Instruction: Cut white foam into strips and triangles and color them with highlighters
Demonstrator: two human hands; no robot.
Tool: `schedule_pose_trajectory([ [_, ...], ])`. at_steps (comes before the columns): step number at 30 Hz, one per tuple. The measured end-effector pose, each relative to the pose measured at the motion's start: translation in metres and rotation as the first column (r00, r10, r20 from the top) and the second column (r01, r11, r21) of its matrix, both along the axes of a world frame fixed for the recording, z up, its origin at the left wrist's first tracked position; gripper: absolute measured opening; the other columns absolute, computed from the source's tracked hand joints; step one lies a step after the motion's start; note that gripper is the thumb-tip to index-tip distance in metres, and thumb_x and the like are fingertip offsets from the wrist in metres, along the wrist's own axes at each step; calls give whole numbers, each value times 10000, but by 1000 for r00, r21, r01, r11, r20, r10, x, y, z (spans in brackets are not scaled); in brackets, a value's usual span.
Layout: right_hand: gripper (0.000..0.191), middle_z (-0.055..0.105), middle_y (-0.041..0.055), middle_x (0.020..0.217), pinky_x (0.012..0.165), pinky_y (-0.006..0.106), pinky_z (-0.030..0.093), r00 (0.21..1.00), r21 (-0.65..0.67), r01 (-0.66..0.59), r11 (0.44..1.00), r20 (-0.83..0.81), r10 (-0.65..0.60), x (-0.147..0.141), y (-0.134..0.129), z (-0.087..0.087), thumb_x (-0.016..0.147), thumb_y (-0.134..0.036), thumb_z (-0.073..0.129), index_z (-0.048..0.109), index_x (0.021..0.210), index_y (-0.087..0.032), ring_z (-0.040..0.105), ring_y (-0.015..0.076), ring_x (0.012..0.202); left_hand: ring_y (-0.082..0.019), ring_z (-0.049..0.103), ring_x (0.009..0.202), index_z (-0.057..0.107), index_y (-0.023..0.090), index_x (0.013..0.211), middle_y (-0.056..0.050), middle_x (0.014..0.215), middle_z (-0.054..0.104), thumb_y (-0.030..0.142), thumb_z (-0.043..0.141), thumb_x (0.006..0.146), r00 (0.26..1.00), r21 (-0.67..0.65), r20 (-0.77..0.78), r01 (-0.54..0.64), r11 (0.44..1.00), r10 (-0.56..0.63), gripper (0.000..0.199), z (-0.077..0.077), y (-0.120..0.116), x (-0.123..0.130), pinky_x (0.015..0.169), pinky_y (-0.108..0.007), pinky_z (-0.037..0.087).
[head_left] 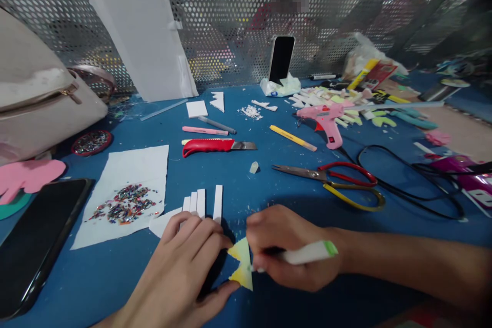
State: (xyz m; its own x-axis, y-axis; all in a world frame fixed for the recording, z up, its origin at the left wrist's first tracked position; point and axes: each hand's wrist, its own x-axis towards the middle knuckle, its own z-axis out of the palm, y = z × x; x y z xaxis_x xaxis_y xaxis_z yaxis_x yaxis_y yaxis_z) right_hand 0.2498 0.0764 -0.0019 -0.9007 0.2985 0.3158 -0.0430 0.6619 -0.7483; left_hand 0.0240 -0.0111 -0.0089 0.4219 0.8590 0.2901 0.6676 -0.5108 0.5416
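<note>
Between the thumb and forefinger of my left hand [192, 261] is a small notched piece of foam or card [245, 270], shaded from yellow to pale green. My right hand [294, 251] is closed around a white marker with a green end [311, 253]. The marker's tip meets the straight green edge of the notched piece. Several white strips [218, 203] lie just beyond my left knuckles, partly hidden by them. A small pale cap [254, 167] rests on the blue table [230, 169] ahead of my right hand.
A red utility knife [207, 147] with its blade out lies ahead, near pink [205, 130] and yellow [292, 138] markers. Scissors [326, 174], a pink glue gun [325, 118] and its cable [407, 197] are on the right. Beads on paper [154, 164] and a phone [38, 241] lie left.
</note>
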Motion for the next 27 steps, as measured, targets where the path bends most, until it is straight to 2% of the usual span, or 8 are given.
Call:
schedule_pose_trajectory([
  [3, 209, 435, -42, 588, 572, 267, 325, 1000, -33, -1, 999, -1, 1, 0, 0, 2, 910, -203, 501, 405, 725, -218, 401, 127, 563, -243, 547, 918, 606, 250, 1061, -14, 1028, 650, 353, 704, 911, 1000, -12, -9, 8, 1000, -8, 207, 0, -1, -1, 960, -431, 312],
  [6, 208, 474, -32, 587, 562, 255, 349, 993, -123, -42, 992, -114, 28, 3, 0, 5, 884, -162, 518, 428, 704, -213, 443, 125, 565, -241, 549, 934, 591, 248, 1079, -9, 1040, 639, 337, 723, 905, 999, -20, -25, 22, 1000, -23, 235, 2, -2, -1, 964, -434, 303],
  [8, 215, 517, -16, 614, 549, 249, 366, 978, -272, 78, 959, -164, -127, 7, 2, 5, 950, -180, 485, 495, 736, -199, 483, 123, 563, -242, 549, 938, 578, 244, 1093, -10, 1038, 627, 336, 727, 906, 997, -13, -61, 36, 999, -37, 256, 3, -3, -1, 966, -436, 297],
  [10, 259, 525, -16, 625, 539, 245, 372, 932, -417, 217, 882, -180, -315, 11, 5, 4, 1022, -248, 456, 554, 791, -182, 491, 115, 549, -243, 551, 952, 563, 242, 1116, -17, 1050, 621, 341, 714, 921, 993, 11, -109, 47, 999, -46, 265, 7, -2, -1, 974, -436, 291],
  [14, 318, 507, -27, 607, 555, 252, 363, 815, -500, 362, 787, -240, -527, 12, 12, 0, 1051, -318, 458, 557, 783, -179, 470, 115, 560, -244, 551, 990, 546, 247, 1149, -34, 1093, 622, 331, 665, 964, 980, 83, -196, 52, 995, -35, 235, 21, 10, -7, 944, -415, 317],
  [19, 281, 508, -41, 575, 544, 245, 365, 779, -536, 374, 757, -261, -570, 7, 13, 1, 1025, -291, 488, 546, 773, -182, 472, 111, 542, -247, 543, 1053, 543, 224, 1241, -75, 1162, 604, 329, 595, 1020, 953, 200, -270, 193, 960, -136, 250, 47, 48, -23, 924, -386, 397],
  [23, 284, 494, -49, 537, 516, 234, 355, 770, -549, 369, 750, -271, -578, 6, 13, 2, 1013, -309, 490, 545, 765, -183, 456, 107, 508, -223, 567, 1036, 579, 246, 1230, -59, 1168, 613, 306, 579, 1025, 876, 161, -380, 378, 912, -296, 213, 60, 89, -31, 877, -335, 440],
  [27, 312, 490, -49, 537, 502, 227, 349, 769, -552, 339, 762, -304, -562, 7, 13, 1, 1012, -362, 501, 553, 764, -179, 447, 102, 496, -259, 567, 1102, 608, 235, 1206, -84, 1214, 620, 271, 594, 1002, 795, 132, -498, 464, 876, -347, 208, 68, 125, -30, 930, -393, 435],
])
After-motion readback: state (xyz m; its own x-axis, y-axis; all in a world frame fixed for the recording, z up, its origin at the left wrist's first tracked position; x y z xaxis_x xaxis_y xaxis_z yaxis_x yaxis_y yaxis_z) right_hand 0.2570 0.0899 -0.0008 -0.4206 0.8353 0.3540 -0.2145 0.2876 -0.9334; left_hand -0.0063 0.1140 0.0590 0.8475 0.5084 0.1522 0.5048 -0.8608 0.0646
